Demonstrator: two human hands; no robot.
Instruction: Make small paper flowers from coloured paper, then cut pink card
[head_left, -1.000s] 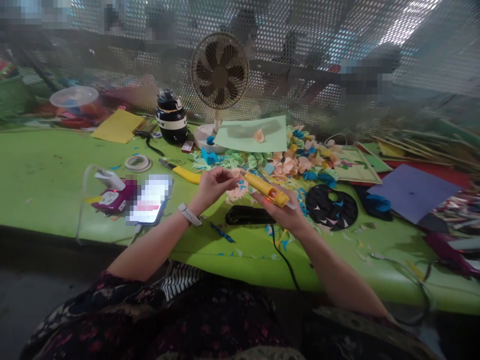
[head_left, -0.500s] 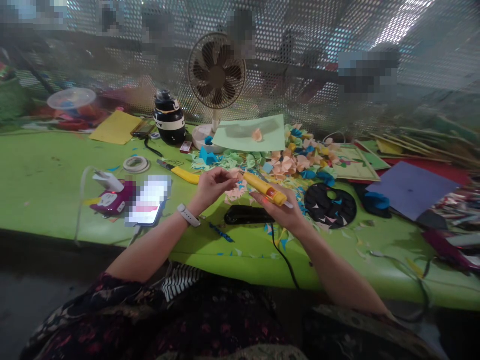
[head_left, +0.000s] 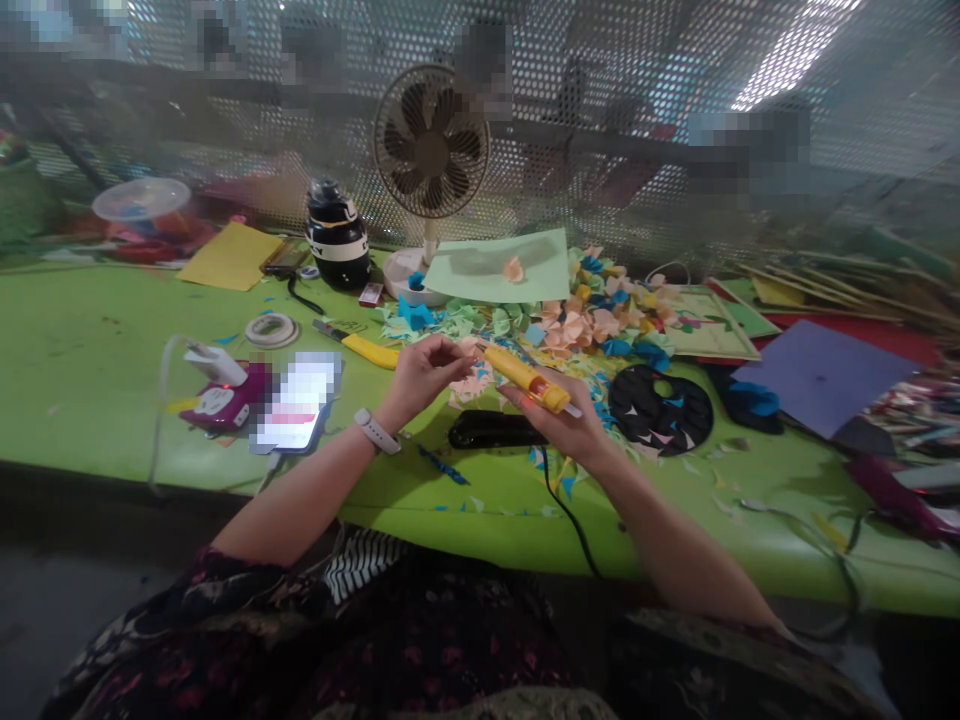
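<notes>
My right hand (head_left: 566, 410) is wrapped round a yellow glue gun (head_left: 525, 378), with a pale glue stick poking out of its back end. The nozzle points up and left, close to the fingertips of my left hand (head_left: 431, 375). Those fingers are pinched together; whatever is between them is too small to make out. Just below them lies a peach paper flower (head_left: 471, 388) among cut scraps. A long black object (head_left: 495, 430) lies under my right hand, and a black cord runs from near it to the table's front edge.
Folded paper pieces (head_left: 581, 325) are heaped behind my hands, before a fan (head_left: 431, 150) and a black bottle (head_left: 337, 240). A yellow-handled cutter (head_left: 371, 350), a phone (head_left: 296, 400) and a magenta power strip (head_left: 225, 395) lie left. A black palette (head_left: 660, 410) sits right.
The glue gun in my right hand has shifted very slightly to the left. My left hand keeps its pinch in the same place.
</notes>
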